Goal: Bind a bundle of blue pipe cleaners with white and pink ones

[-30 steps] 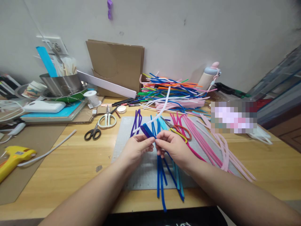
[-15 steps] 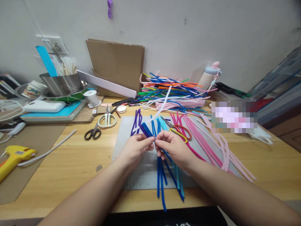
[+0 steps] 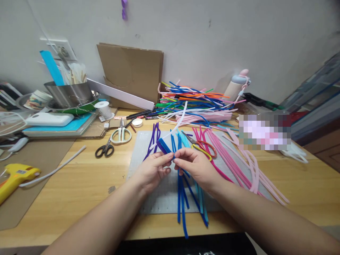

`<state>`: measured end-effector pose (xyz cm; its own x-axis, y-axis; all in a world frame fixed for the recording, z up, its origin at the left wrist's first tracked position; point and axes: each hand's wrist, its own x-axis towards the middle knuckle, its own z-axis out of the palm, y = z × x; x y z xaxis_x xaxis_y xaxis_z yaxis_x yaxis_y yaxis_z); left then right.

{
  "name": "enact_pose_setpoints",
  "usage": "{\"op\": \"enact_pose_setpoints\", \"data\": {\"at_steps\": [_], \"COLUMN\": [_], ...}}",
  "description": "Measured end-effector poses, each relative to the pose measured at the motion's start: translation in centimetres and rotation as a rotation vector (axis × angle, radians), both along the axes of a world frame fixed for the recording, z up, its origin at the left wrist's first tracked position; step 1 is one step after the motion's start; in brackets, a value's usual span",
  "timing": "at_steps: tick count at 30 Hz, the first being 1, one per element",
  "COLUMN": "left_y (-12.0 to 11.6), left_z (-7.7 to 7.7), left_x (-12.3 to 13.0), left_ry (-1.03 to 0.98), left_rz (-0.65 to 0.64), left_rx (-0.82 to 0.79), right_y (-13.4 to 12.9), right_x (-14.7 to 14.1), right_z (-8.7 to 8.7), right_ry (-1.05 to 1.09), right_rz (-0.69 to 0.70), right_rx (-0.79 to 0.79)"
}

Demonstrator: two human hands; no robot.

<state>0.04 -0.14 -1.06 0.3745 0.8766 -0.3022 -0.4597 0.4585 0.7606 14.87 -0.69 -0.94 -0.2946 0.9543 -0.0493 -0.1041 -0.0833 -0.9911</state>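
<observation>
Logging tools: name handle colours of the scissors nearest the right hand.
Scissors: orange-red and yellow; head view.

The left hand (image 3: 154, 170) and right hand (image 3: 196, 166) cover the near end of the bundle (image 3: 164, 146) between them. The left edge cuts off the glue gun (image 3: 20, 174), the top edge a purple ornament (image 3: 124, 10), the bottom edge a black item (image 3: 159, 245); a pale thing (image 3: 260, 132) at right is pixelated beyond telling.

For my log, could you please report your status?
Left hand: holding fuzzy blue-purple stem bundle. Right hand: pinching its lower end. Red-and-yellow-handled metal scissors just beyond.
</observation>
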Motion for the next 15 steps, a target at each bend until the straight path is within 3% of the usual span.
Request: {"op": "enact_pose_setpoints", "data": {"at_steps": [8, 15], "left_y": [-0.05, -0.1], "left_z": [0.13, 0.25], "left_x": [-0.16, -0.24], "left_ry": [-0.021, -0.044], "left_rz": [0.011, -0.041], "left_rx": [-0.065, -0.158], "right_y": [0.11, -0.21], "right_x": [0.2, 0.53], "right_z": [0.16, 0.69], "right_ry": [-0.088, -0.473], "right_rz": [0.001, -0.102], "right_rx": [0.14, 0.585]}}
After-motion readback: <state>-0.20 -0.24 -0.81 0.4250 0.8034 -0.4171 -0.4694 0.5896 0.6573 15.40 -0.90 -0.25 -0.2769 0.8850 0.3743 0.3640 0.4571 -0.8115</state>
